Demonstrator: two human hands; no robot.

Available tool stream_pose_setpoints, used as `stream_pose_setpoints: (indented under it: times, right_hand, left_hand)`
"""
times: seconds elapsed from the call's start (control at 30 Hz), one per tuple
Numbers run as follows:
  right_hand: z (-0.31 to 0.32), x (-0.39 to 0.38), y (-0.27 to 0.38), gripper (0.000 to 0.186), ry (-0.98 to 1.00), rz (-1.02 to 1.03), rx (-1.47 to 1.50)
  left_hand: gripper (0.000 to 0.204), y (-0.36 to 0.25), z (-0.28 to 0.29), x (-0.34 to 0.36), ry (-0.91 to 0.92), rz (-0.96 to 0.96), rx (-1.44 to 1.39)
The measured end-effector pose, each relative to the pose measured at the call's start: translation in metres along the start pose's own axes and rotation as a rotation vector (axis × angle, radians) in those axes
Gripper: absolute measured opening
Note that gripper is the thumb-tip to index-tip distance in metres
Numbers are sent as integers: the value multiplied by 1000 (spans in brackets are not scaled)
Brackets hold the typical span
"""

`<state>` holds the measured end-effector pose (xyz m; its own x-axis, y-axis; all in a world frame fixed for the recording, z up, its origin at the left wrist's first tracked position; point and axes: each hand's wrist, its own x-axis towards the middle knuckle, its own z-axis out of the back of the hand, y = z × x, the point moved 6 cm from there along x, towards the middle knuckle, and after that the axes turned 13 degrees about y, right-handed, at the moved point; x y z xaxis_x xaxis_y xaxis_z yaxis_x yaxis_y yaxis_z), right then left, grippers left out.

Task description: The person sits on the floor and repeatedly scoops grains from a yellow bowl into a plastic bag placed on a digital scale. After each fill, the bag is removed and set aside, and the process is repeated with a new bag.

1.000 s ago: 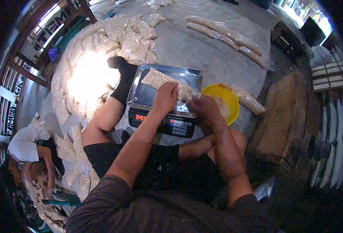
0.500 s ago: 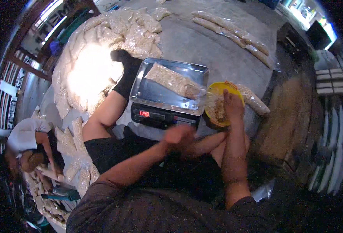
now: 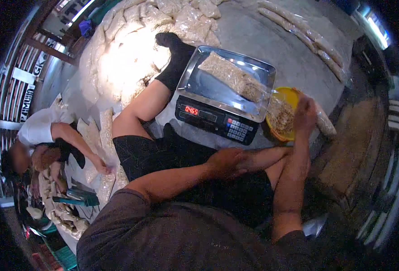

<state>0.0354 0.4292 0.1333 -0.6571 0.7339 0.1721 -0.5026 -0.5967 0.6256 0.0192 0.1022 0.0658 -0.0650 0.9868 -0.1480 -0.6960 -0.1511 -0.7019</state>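
Observation:
Over the right rim of a yellow bowl is my right hand, its fingers curled in and slightly blurred; whatever they hold is hidden. Pale, flaky pieces lie inside the bowl. My left hand rests against my bent lower leg, its fingers too dark and smeared to make out. Ahead of it stands a digital scale with a lit red display and a shiny metal tray. On the tray lies a clear plastic bag of pale pieces, its loose end pointing toward the bowl.
Filled clear bags are heaped at the far left under a bright glare. Long filled bags lie at the far right, and another beside the bowl. A co-worker bends over bags at the left. A wooden board lies right.
My right hand has risen from inside the bowl to its right rim. My left hand has come down onto my leg. The view has shifted, and the scale's display reads differently.

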Motion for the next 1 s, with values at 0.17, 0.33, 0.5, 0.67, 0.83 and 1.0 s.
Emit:
stream_pose_setpoints:
  times: [0.17,0.33,0.5,0.67,0.83,1.0]
  right_hand:
    - [-1,-4,34,50,163,-33,31]
    - [-16,5,15,41,105,84,141]
    - [10,-2,46,40,110,39,254]
    - [-17,8,-7,32,362,13,-176]
    - [8,-12,38,33,357,78,315]
    - [-26,-18,48,37,705,301,292]
  left_hand:
    - [52,6,8,1,-51,-71,-17]
    - [44,-6,12,18,43,-92,29]
    - [32,-58,114,68,-156,-163,-34]
    - [45,-65,148,111,-618,10,651]
    - [64,-29,131,89,-651,-16,289]
    - [61,-5,134,64,-591,147,225]
